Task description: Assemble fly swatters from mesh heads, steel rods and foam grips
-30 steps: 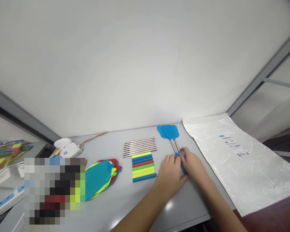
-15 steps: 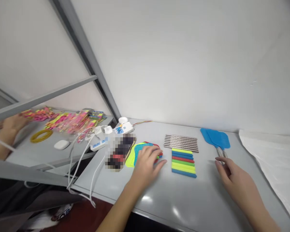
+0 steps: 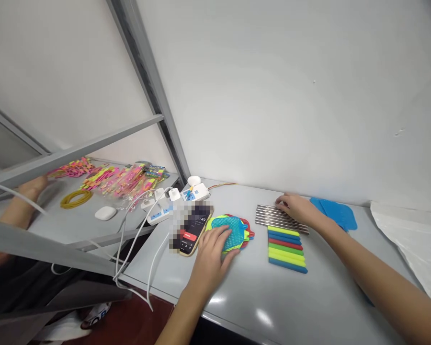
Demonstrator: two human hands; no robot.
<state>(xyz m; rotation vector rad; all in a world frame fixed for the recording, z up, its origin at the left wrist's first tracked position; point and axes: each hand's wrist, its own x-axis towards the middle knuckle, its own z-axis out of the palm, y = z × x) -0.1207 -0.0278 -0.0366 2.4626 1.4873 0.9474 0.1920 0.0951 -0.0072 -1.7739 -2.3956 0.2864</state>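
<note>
My left hand point(image 3: 211, 254) rests with fingers apart on a loose stack of mesh fly swatter heads point(image 3: 228, 229), blue on top of yellow-green and red ones. Their short sockets point right. My right hand point(image 3: 297, 208) reaches over a row of thin metal rods point(image 3: 269, 216), its thumb and fingertips drawn together at the top rods. Just below the rods lies a row of coloured tube handles point(image 3: 286, 250) in yellow, blue, red and green. Beyond my right wrist are overlapping blue fly swatters point(image 3: 339, 214); my forearm partly covers them.
A phone point(image 3: 196, 232) and power strips point(image 3: 196, 192) with white cables point(image 3: 149, 282) lie left. Past a metal frame point(image 3: 93, 146), another person's arm point(image 3: 16, 215) is beside bagged pink and yellow pieces point(image 3: 129, 179) and a yellow coil point(image 3: 76, 199). White sheeting point(image 3: 411, 235) lies right.
My right hand has moved left from the blue swatters' handles to the metal rods. My left hand remains on the swatter heads, slid slightly back so more of them shows. The view has shifted a little.
</note>
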